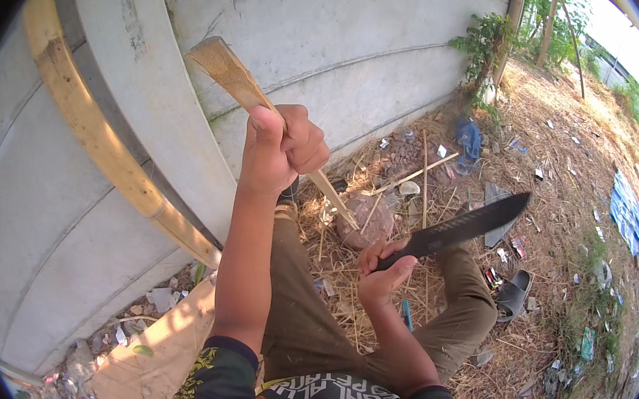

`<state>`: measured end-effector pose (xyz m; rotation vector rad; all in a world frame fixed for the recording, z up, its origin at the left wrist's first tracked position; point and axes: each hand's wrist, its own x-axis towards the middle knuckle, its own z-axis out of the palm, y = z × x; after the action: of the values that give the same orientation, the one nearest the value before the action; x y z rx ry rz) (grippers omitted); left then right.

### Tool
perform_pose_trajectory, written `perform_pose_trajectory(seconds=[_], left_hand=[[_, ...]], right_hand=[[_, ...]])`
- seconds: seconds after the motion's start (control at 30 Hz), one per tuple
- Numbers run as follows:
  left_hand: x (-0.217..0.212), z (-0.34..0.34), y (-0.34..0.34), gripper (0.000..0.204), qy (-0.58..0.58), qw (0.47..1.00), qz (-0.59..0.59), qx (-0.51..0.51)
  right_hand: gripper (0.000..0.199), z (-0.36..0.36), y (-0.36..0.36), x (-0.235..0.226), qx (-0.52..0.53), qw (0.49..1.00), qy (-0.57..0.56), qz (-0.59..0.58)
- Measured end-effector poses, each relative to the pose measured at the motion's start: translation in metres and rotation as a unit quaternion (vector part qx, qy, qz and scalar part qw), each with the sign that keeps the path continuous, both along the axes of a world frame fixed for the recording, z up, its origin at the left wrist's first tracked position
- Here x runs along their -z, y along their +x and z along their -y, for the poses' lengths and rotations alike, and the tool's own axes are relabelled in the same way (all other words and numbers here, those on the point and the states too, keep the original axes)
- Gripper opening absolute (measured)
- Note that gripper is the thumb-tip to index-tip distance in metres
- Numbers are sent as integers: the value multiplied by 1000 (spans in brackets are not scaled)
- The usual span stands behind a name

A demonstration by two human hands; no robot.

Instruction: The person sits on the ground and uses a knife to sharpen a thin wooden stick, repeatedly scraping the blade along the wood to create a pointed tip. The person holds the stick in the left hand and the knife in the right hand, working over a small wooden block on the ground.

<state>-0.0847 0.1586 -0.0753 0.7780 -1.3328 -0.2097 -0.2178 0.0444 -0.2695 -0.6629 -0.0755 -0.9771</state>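
Note:
My left hand (284, 149) is wrapped round a split bamboo stick (228, 71) that slants down from upper left. Its lower end reaches a round reddish-brown stone or block (367, 224) on the ground between my legs; whether it touches cannot be told. In my right hand (386, 273) is the handle of a machete (464, 229), its broad black blade pointing up and to the right, apart from the stick. Thin bamboo strips (425, 175) lie on the ground just beyond the block.
A concrete panel wall (337, 30) runs along the left and far side, with a thick bamboo pole (107, 146) leaning there. A grey sandal (513, 296) lies right of my leg. Dry straw, litter and a blue-white sheet (626, 212) cover the ground.

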Motion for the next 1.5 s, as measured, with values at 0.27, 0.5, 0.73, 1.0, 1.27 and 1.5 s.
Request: perform_pose_trajectory(seconds=[0.27,0.5,0.73,1.0,1.27,1.5], left_hand=[[-8,-18,5,62,8,999,1,-31],[-9,11,5,63,8,999,9,44],[-10,4,5,64,26,999,-14,44],[-14,38,-4,64,23,1000,-5,2],[-17,2,19,65,28,998,-33,-51],[-16,9,19,65,-1,990,-52,-134]], right_hand=[[54,57,-23,-69,-185,940,-81,-275],[54,-13,-11,53,-219,926,-7,-306],[46,55,-28,-79,-153,957,-50,-242],[40,-2,8,107,-75,886,-209,-408],[44,32,-15,-76,55,977,-113,-172],[42,-13,-7,32,-323,800,-92,-498]])
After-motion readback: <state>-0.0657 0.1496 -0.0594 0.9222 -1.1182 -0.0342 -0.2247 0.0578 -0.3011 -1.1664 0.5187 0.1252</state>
